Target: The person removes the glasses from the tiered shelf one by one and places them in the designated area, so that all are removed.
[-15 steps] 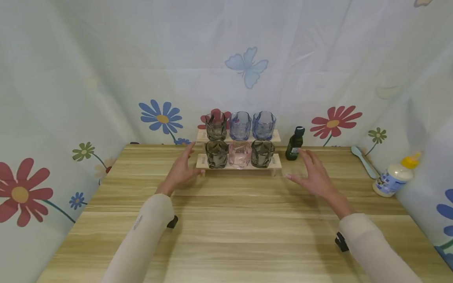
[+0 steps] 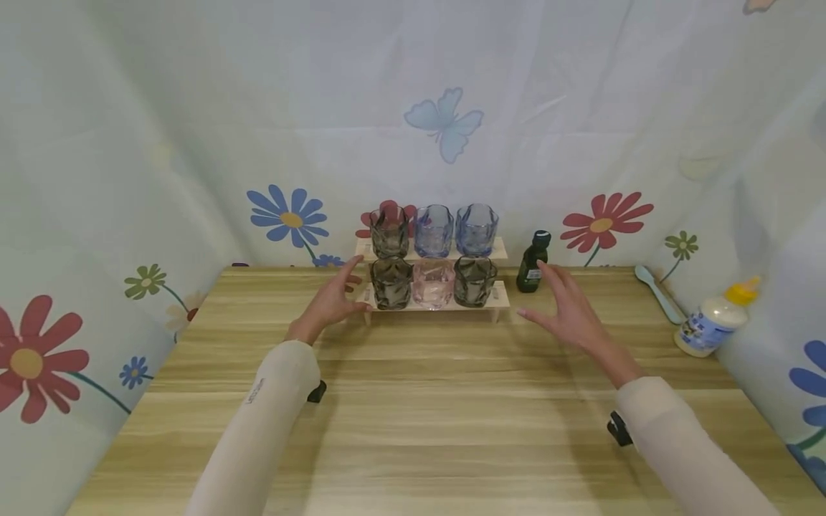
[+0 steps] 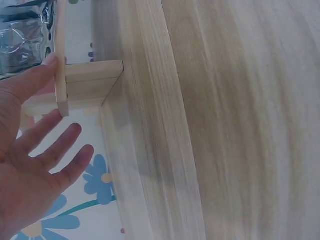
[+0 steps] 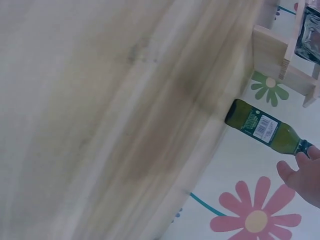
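A two-tier wooden rack (image 2: 501, 295) stands at the back of the table. On its upper tier are a dark grey glass (image 2: 389, 234) and two blue glasses (image 2: 434, 231); below are a pink glass (image 2: 433, 284) and two dark grey glasses (image 2: 391, 284). My left hand (image 2: 328, 302) is at the rack's left end, fingers spread and extended. In the left wrist view its thumb (image 3: 35, 80) overlaps the shelf edge. To the rack's right, my right hand (image 2: 571, 315) is spread with nothing in it, near a dark green bottle (image 2: 530, 276).
A pale blue spoon (image 2: 660, 295) lies near the right back edge of the wooden table (image 2: 445, 416). Beside it stands a white squeeze bottle (image 2: 710, 326) with a yellow cap. A flowered curtain (image 2: 310, 93) hangs behind and along both sides.
Both hands have shifted slightly forward, the left one a little closer to the rack's end. The rack, glasses and bottles stay in place; the head view has turned slightly.
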`<state>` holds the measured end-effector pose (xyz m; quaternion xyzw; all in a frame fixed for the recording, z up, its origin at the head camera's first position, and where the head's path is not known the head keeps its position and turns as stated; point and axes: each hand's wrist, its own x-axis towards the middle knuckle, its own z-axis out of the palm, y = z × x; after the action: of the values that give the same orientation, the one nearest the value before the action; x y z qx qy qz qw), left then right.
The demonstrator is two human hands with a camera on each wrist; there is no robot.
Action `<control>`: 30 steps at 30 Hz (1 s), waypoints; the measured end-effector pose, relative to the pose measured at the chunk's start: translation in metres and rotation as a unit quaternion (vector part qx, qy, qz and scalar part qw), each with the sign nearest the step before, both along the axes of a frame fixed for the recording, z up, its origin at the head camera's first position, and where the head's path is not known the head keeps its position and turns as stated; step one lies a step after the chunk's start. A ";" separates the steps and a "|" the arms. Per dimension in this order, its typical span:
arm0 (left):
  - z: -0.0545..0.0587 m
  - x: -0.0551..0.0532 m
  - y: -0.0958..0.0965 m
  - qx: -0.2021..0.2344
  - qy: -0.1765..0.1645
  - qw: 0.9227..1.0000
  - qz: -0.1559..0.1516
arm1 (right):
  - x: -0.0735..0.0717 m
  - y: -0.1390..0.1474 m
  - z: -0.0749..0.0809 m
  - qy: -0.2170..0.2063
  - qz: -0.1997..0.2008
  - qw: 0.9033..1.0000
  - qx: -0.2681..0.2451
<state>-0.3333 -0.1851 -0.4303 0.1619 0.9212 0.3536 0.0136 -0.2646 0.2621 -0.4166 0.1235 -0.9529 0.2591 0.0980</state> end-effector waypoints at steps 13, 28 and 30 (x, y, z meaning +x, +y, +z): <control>0.004 -0.001 -0.001 0.010 -0.028 1.000 0.003 | -0.025 -0.019 0.040 -0.032 0.059 0.997 -0.028; 0.003 0.000 -0.003 -0.013 -0.017 1.000 0.004 | -0.067 -0.049 0.067 -0.046 0.080 0.989 -0.119; 0.003 -0.001 -0.002 -0.013 -0.013 1.000 0.002 | -0.071 -0.054 0.069 -0.048 0.082 0.987 -0.127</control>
<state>-0.3346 -0.1874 -0.4273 0.1548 0.9258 0.3438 0.0273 -0.3356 0.2078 -0.3471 0.1747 -0.9025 0.3911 0.0453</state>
